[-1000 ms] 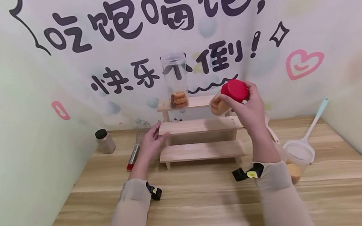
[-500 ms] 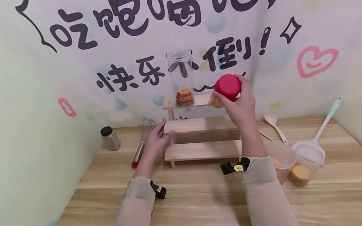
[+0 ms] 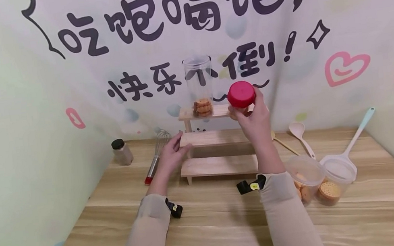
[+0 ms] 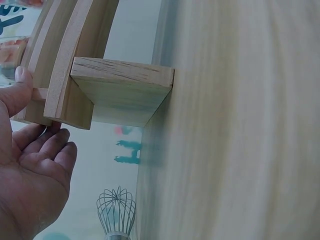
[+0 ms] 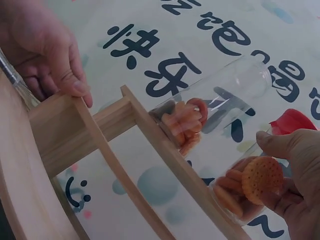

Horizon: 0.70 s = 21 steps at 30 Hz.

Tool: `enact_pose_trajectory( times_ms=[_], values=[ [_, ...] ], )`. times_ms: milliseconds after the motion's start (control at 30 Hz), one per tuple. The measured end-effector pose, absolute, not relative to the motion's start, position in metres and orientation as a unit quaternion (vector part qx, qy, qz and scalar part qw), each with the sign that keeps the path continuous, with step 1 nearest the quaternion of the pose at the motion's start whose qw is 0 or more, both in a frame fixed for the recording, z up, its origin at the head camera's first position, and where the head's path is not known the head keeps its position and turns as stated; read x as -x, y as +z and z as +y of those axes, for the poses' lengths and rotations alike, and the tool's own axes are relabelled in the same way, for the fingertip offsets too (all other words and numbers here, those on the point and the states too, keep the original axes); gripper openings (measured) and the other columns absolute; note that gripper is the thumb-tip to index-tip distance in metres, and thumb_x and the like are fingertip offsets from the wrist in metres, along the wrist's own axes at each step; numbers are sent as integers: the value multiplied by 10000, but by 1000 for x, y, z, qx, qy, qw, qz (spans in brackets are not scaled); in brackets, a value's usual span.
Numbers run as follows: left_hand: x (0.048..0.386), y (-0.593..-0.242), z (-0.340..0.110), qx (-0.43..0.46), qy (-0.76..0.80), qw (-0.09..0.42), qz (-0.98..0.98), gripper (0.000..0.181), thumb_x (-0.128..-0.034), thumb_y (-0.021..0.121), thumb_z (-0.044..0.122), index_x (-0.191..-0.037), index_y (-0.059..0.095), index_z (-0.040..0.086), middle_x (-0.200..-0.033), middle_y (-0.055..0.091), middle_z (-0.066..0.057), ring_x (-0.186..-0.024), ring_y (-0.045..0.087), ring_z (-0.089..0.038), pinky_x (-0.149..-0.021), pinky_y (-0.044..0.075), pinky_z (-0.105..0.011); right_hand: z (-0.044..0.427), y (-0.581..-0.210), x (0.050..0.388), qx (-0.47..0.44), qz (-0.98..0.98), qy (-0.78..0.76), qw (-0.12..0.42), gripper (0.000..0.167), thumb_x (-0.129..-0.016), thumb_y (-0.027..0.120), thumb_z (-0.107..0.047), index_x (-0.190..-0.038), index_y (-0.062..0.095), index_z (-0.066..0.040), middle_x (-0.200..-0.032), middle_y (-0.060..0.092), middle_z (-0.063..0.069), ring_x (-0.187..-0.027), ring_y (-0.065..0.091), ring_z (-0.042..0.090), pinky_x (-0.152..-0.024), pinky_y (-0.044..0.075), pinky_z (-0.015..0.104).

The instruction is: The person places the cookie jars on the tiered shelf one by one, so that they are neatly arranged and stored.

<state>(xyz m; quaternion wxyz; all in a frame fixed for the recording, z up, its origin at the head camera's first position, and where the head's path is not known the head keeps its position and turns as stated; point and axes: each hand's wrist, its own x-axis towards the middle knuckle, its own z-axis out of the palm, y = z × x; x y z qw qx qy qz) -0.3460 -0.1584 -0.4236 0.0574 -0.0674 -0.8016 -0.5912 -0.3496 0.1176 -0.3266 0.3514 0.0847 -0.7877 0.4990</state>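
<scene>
A three-step wooden shelf (image 3: 220,165) stands on the table against the wall cloth. My left hand (image 3: 172,154) holds its left end at the middle step, thumb (image 4: 21,90) on one side and fingers on the other. My right hand (image 3: 256,122) grips a clear jar of round cookies (image 5: 242,190) with a red lid (image 3: 241,93). This jar is upright at the top step's right part; its base looks to be at or on that step. A taller lidless clear jar (image 3: 199,82) with a few cookies stands left of it on the same step.
Left of the shelf lie a whisk (image 3: 155,158) and a black-capped jar (image 3: 122,152). To the right are a wooden-handled utensil (image 3: 287,145), a pale spoon (image 3: 301,137), a white utensil with a blue handle end (image 3: 358,131), and two clear cookie containers (image 3: 305,175) (image 3: 330,193).
My right hand has moved left with the red-lidded jar, which has gone from tilted to upright at the top step. My left hand has stayed at the shelf.
</scene>
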Motion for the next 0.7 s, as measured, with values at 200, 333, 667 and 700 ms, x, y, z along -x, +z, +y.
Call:
enact_pose_trajectory(
  times_ms=[200,333,667,700],
  values=[
    [346,-426,-159,67,-584,59,-807,751,-929,732,377,-1563,380,183,-1599,367,-81,-1447,377,-256,-1154,378,-352,116,-330,351,-79,-787,502,351,808,-825,834,-220,-1499,390,-179,-1402,564,24,-1186,551,185,-854,597,386],
    [347,-425,-158,66,-583,60,-807,744,-933,729,368,-1562,382,176,-1595,375,-78,-1446,379,-250,-1155,377,-350,116,-330,351,-75,-787,504,347,800,-830,831,-195,-1500,394,-191,-1403,565,18,-1193,559,187,-839,604,398],
    [346,-424,-157,60,-578,58,-812,748,-934,724,380,-1565,375,186,-1602,359,-83,-1447,377,-256,-1161,367,-348,115,-336,353,-48,-802,498,325,707,-857,820,-204,-1455,456,-109,-1393,565,100,-1239,566,264,-891,598,425],
    [347,-423,-158,58,-578,58,-812,742,-934,724,380,-1564,378,193,-1601,362,-79,-1445,379,-251,-1160,367,-343,115,-336,354,-42,-803,499,324,702,-859,820,-216,-1449,457,-102,-1387,565,107,-1237,568,266,-903,594,421]
  ],
)
